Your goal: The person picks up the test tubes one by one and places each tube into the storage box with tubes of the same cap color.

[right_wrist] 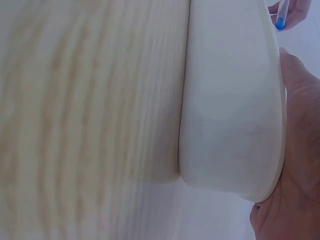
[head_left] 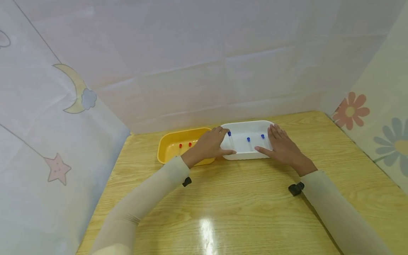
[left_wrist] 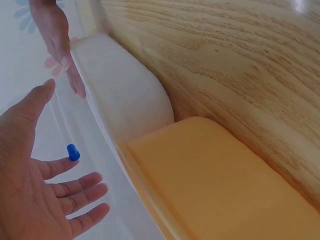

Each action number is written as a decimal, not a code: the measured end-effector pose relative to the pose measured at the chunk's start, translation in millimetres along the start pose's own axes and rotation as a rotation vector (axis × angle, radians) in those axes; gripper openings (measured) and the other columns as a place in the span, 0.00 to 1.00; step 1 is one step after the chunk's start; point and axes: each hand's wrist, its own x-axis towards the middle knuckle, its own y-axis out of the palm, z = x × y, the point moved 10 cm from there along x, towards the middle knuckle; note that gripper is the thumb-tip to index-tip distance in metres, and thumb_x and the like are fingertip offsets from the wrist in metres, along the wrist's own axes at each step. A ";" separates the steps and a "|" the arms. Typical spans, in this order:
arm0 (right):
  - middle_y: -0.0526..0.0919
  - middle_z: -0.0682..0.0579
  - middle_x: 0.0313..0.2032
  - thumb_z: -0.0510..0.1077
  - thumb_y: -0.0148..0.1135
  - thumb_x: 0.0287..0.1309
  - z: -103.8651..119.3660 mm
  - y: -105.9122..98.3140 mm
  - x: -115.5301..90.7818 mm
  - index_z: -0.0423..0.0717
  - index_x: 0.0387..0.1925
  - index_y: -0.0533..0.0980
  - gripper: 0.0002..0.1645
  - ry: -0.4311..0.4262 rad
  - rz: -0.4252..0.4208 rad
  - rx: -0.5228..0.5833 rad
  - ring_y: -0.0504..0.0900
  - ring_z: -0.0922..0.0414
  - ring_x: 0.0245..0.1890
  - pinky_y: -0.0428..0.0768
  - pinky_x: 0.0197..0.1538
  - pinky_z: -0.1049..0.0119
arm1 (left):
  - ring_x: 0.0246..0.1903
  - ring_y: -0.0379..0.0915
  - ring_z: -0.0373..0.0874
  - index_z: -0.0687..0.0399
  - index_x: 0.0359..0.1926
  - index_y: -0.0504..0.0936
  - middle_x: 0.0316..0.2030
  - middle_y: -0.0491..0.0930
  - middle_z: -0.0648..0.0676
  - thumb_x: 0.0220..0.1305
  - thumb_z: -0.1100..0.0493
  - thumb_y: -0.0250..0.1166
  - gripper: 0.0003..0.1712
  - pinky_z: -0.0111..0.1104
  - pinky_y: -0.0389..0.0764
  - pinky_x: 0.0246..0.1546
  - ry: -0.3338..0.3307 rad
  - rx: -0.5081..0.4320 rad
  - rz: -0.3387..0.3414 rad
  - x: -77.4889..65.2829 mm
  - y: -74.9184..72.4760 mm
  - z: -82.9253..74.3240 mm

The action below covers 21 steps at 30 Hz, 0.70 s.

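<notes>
My left hand [head_left: 211,143] reaches over the left end of a white tray [head_left: 251,156]. Between its thumb tip and index fingertip it holds a clear thin tube with a blue cap [head_left: 229,133], lengthwise; in the left wrist view the cap [left_wrist: 73,152] meets the index finger while the other fingers spread. My right hand [head_left: 283,147] rests on the tray's right end, fingers straight at the far corner and thumb over the front rim. In the right wrist view its palm [right_wrist: 302,150] lies along the rim. Two more blue-capped tubes [head_left: 248,139] are in the tray.
A yellow tray [head_left: 164,152] with two red-capped tubes [head_left: 180,146] stands left of the white one, partly behind my left forearm. Both trays sit near the back edge of the wooden table [head_left: 229,202]. Patterned sheets [head_left: 204,71] rise behind and on both sides.
</notes>
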 end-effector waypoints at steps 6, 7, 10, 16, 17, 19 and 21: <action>0.38 0.29 0.78 0.76 0.49 0.66 -0.5 0.4 0.8 0.23 0.76 0.41 0.67 -0.002 -0.004 0.004 0.33 0.37 0.79 0.38 0.76 0.39 | 0.62 0.70 0.50 0.55 0.75 0.64 0.68 0.70 0.58 0.61 0.23 0.60 0.54 0.42 0.74 0.63 0.009 -0.028 0.005 3.1 0.6 2.8; 0.37 0.29 0.78 0.76 0.48 0.67 -0.7 0.6 0.9 0.23 0.76 0.41 0.67 -0.002 -0.004 0.003 0.33 0.37 0.79 0.38 0.76 0.39 | 0.62 0.70 0.50 0.55 0.75 0.64 0.68 0.70 0.58 0.61 0.23 0.60 0.54 0.42 0.74 0.63 0.010 -0.029 0.005 3.9 1.1 3.5; 0.36 0.30 0.78 0.77 0.47 0.67 -1.8 1.3 0.7 0.24 0.76 0.41 0.67 0.001 0.001 -0.003 0.32 0.38 0.79 0.38 0.76 0.40 | 0.61 0.71 0.50 0.55 0.75 0.64 0.68 0.70 0.58 0.61 0.22 0.60 0.55 0.41 0.76 0.61 0.010 -0.029 0.005 6.7 3.7 6.2; 0.36 0.30 0.78 0.77 0.47 0.67 -2.0 1.6 0.3 0.24 0.76 0.41 0.67 0.007 0.007 0.002 0.32 0.38 0.79 0.37 0.76 0.40 | 0.62 0.69 0.51 0.55 0.76 0.63 0.69 0.68 0.58 0.61 0.24 0.61 0.55 0.42 0.76 0.62 -0.013 -0.066 0.019 11.9 11.1 14.8; 0.36 0.31 0.78 0.77 0.47 0.67 -1.9 1.8 0.3 0.24 0.76 0.40 0.67 0.007 0.008 0.004 0.32 0.38 0.79 0.37 0.76 0.40 | 0.62 0.69 0.51 0.55 0.76 0.63 0.69 0.68 0.58 0.61 0.24 0.61 0.55 0.42 0.76 0.62 -0.018 -0.071 0.021 12.4 12.2 16.2; 0.36 0.31 0.78 0.77 0.47 0.67 -2.0 2.1 0.3 0.25 0.76 0.40 0.67 0.009 0.010 0.008 0.32 0.39 0.79 0.37 0.76 0.40 | 0.62 0.69 0.51 0.55 0.76 0.63 0.69 0.68 0.58 0.61 0.25 0.62 0.55 0.43 0.77 0.61 -0.023 -0.075 0.023 13.5 14.4 18.4; 0.36 0.31 0.78 0.77 0.47 0.67 -2.2 2.7 0.2 0.25 0.76 0.40 0.67 0.009 0.012 0.011 0.31 0.39 0.79 0.36 0.76 0.40 | 0.62 0.69 0.51 0.55 0.76 0.63 0.69 0.68 0.59 0.62 0.25 0.61 0.55 0.43 0.77 0.60 -0.026 -0.076 0.026 14.2 16.1 20.0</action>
